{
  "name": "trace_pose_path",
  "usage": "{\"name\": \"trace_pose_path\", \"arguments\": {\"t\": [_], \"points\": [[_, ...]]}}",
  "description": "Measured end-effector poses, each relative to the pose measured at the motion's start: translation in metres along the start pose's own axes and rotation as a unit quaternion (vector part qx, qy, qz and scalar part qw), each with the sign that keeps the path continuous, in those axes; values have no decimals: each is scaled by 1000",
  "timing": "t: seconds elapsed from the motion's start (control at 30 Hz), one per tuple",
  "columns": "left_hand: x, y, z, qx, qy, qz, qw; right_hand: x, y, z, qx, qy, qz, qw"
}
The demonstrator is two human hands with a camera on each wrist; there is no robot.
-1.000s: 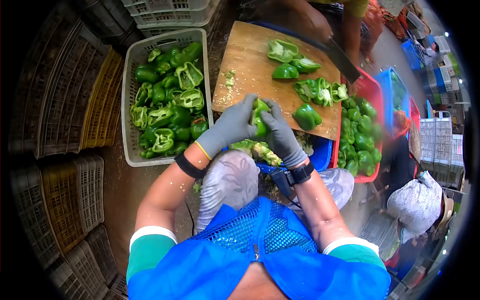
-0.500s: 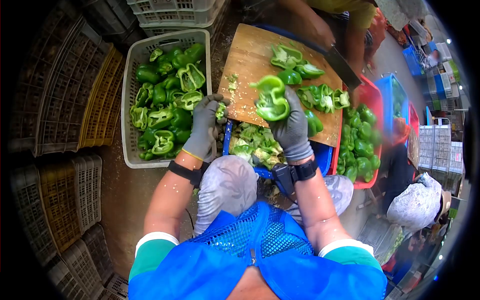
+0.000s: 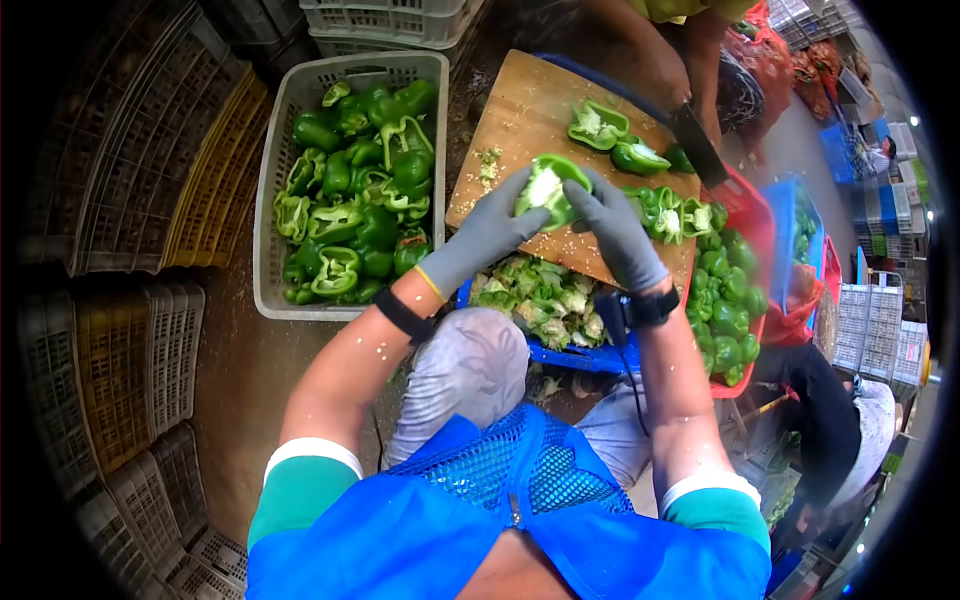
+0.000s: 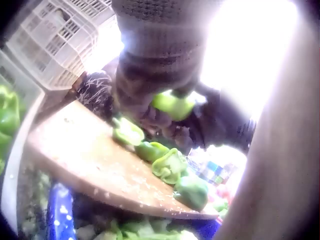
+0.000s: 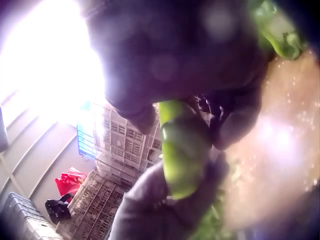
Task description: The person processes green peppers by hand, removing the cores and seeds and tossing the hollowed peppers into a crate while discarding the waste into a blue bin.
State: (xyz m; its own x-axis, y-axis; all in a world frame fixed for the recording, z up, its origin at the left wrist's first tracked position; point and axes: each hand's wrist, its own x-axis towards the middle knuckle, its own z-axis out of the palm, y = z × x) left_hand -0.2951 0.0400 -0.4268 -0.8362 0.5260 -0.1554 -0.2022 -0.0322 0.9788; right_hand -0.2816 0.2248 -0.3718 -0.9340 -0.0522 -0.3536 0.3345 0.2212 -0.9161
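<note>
Both hands wear grey gloves and meet over the near edge of the wooden cutting board point(image 3: 510, 130). Between them is a halved green bell pepper point(image 3: 548, 192), its cut face up with the pale core showing. My left hand point(image 3: 490, 228) grips it from the left, thumb at the near rim. On the opposite side, my right hand point(image 3: 622, 232) pinches it with the fingertips at the core. The right wrist view shows the pepper point(image 5: 182, 155) squeezed between the gloves. More cut peppers point(image 3: 600, 125) lie along the board's far right side.
A grey crate point(image 3: 262, 200) of cut peppers stands left. Below the board, a blue bin point(image 3: 585, 357) holds trimmed cores. At right is a red crate point(image 3: 757, 205) of whole peppers. Across the board, another person's hand point(image 3: 668, 82) holds a large knife point(image 3: 698, 145).
The hands parted, the left with a scrap of core and the right with a hollowed half. Now they are together again on a half with its core, and the board's nearest pepper piece is gone.
</note>
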Motion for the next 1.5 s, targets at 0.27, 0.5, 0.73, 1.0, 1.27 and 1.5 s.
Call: {"name": "trace_pose_path", "arguments": {"t": [0.27,0.5,0.73,1.0,1.27,1.5], "points": [[-18,7,14,421,151,200,872,-37,30,55,191,84,-100,973],[-23,7,13,449,75,194,869,-48,30,71,215,112,-32,970],[-26,-2,-12,-141,-54,-37,988,-53,53,55,450,-7,102,887],[-24,-38,-60,-321,-44,-135,936,-7,53,27,387,96,-55,915],[-40,-29,-31,-72,-124,-127,982,163,13,-46,-584,281,-55,760],[32,-14,-46,174,176,176,953,136,22,-14,-560,161,-177,793]]}}
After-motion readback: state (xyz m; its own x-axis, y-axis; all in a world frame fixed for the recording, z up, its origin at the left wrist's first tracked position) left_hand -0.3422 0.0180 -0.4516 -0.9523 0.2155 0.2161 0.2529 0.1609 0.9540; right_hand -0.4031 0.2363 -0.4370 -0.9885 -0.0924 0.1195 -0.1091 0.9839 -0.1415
